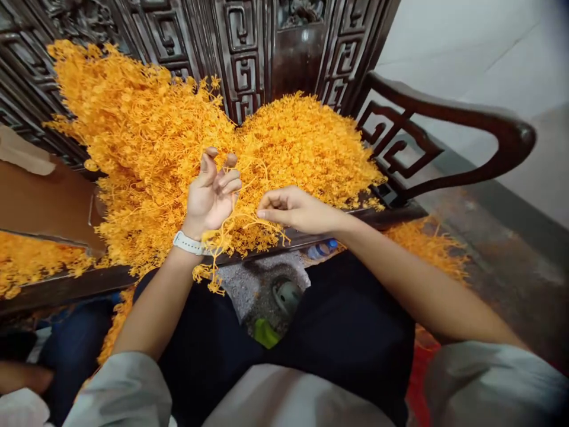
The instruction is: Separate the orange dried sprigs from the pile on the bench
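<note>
Orange branching sprigs with small flower-like tips lie in a tall heap (146, 118) on a dark wooden bench seat, with a rounder heap (306, 136) beside it. My left hand (212, 193), a pale band on its wrist, is turned palm up before the left heap, its fingers apart and loosely bent. Thumb and forefinger of my right hand (291, 209) pinch the thin stem of an orange sprig (217, 240). That sprig stretches leftward and droops past my left wrist, over my lap. Whether it also touches the left palm I cannot tell.
A carved bench back (244, 59) rises behind the heaps, with a curved armrest (489, 121) at right. A cardboard box (48, 201) stands at left. Below are a plastic bottle (322, 249) and loose sprigs (427, 243). Another person's arm (22, 376) shows at lower left.
</note>
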The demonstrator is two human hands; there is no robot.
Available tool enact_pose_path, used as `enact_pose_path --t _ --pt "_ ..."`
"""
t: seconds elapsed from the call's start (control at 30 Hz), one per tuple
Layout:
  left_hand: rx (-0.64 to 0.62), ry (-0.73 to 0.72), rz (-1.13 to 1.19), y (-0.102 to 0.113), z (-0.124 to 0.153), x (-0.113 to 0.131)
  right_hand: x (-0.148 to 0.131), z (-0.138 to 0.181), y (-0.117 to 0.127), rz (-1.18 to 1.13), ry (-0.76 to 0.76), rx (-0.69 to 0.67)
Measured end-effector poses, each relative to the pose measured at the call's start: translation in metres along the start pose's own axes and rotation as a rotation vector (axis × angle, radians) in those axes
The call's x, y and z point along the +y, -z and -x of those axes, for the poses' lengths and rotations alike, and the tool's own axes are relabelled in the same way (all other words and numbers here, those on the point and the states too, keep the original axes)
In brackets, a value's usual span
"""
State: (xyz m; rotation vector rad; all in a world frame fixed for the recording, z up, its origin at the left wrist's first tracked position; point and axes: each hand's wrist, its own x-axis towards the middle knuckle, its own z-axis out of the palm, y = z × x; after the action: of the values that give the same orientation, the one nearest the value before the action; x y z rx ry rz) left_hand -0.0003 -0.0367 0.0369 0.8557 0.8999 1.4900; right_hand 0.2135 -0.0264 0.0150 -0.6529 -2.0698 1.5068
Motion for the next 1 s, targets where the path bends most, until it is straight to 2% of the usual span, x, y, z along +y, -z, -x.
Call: enact_pose_path --t 0.1,0.2,0.37,0.47,0.63,0.73,0.83,1.0 --pt "-0.020 -0.019 -0.018 -0.002 -0.003 -0.010 -0.001 0.004 0.007 -0.019 0.107 -0.037" --pt "-0.084 0.012 -0.048 -0.003 -0.001 -0.017 -0.005 0.007 0.013 -0.055 0.220 0.066" --pt "-0.148 0.140 -0.296 -0.008 0.011 -0.026 -0.006 0.009 0.023 -0.025 0.299 0.236" --pt "-0.153 0.126 -0.339 -0.010 0.013 -0.030 0.000 0.011 0.031 0.031 0.294 0.274" --pt "-0.051 -0.015 -0.350 -0.010 0.009 -0.032 0.009 0.017 0.043 0.188 0.146 0.167" --pt "-0.033 -0.067 -0.371 -0.014 0.010 -0.032 0.008 0.018 0.042 0.287 0.066 0.164" --pt "-0.075 -0.093 -0.386 -0.021 0.014 -0.034 0.007 0.015 0.037 0.323 0.086 0.201" --pt "-0.068 -0.076 -0.415 -0.027 0.017 -0.038 0.017 0.009 0.039 0.337 0.113 0.140"
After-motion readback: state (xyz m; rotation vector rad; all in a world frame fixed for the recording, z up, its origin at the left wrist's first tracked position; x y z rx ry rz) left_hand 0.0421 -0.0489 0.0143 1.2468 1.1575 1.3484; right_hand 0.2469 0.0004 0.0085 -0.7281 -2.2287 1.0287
